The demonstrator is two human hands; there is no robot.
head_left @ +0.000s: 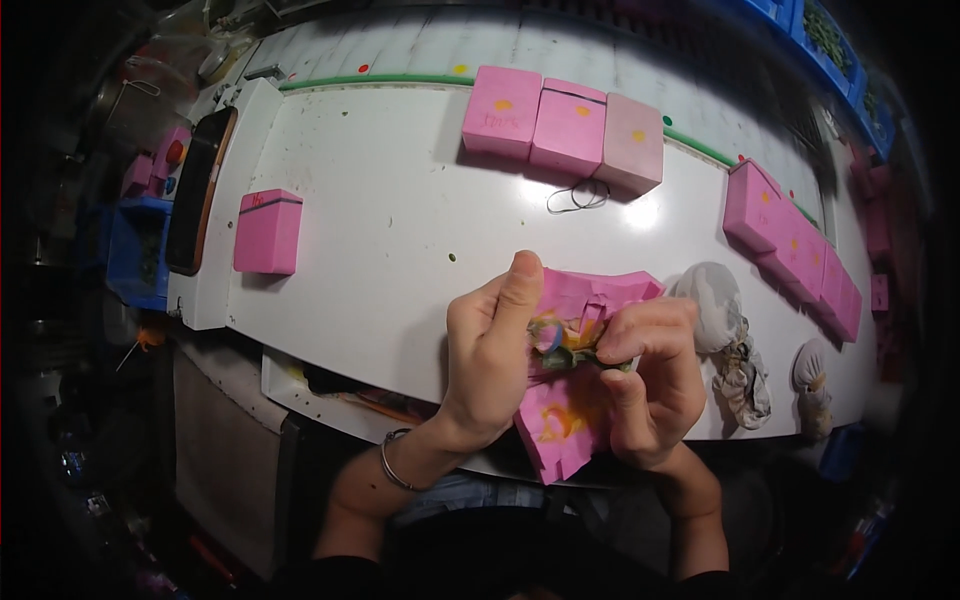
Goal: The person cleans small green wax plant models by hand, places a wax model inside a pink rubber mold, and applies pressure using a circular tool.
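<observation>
A pink rubber mold (562,430) is spread apart over the near edge of the white table, its inner faces stained yellow. My left hand (490,350) is closed on the mold's left side with the thumb pointing up. Inside the fold lies a small green wax piece (563,357), partly hidden by fingers. The thumb and index finger of my right hand (655,375) pinch the green piece at the mold's right side. Its exact shape cannot be made out.
Three pink mold blocks (568,125) stand at the back beside black rubber bands (578,195). Another pink block (268,233) sits left, near a phone (203,190). More blocks (795,245) line the right edge. Tied cloth pouches (708,305) lie right of my hands.
</observation>
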